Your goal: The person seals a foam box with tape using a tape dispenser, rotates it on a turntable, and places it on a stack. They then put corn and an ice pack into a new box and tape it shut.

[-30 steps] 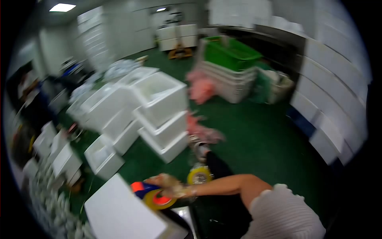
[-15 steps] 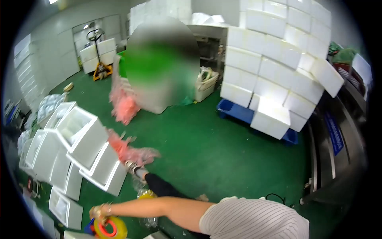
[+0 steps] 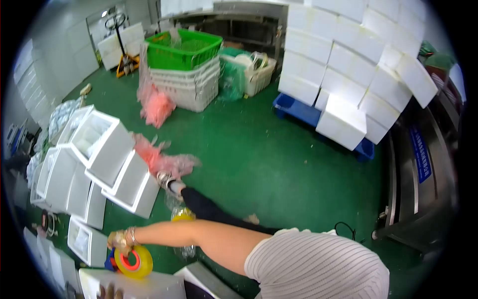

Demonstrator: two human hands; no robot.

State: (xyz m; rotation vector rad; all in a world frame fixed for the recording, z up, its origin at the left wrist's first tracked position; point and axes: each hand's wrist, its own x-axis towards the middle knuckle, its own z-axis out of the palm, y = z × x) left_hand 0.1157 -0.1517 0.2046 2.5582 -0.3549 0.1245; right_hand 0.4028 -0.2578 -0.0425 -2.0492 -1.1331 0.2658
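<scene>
My right hand [image 3: 119,241], with a bracelet at the wrist, is closed around a tape dispenser [image 3: 110,260] whose blue part shows beside the fingers. The dispenser carries a big yellow tape roll [image 3: 143,261] with an orange-red core. Right below the roll stands a white foam box [image 3: 154,285], its pale top side facing up. At the bottom edge, only the fingers of my left hand [image 3: 110,292] show, spread apart against that box; the rest is out of frame. Another foam piece [image 3: 206,279] with a dark inside lies beside the box.
Open white foam boxes [image 3: 119,172] are piled at left. Pink plastic bags [image 3: 172,164] lie near my foot. Behind stand a green crate [image 3: 184,50] on white baskets and a pallet truck [image 3: 127,65]. Stacked foam boxes [image 3: 343,124] rest on a blue pallet [image 3: 298,110], with a steel machine [image 3: 423,184] at right.
The view has tipped downward, bringing the foam box and my left fingers into sight. My right hand still holds the tape dispenser, now over the box.
</scene>
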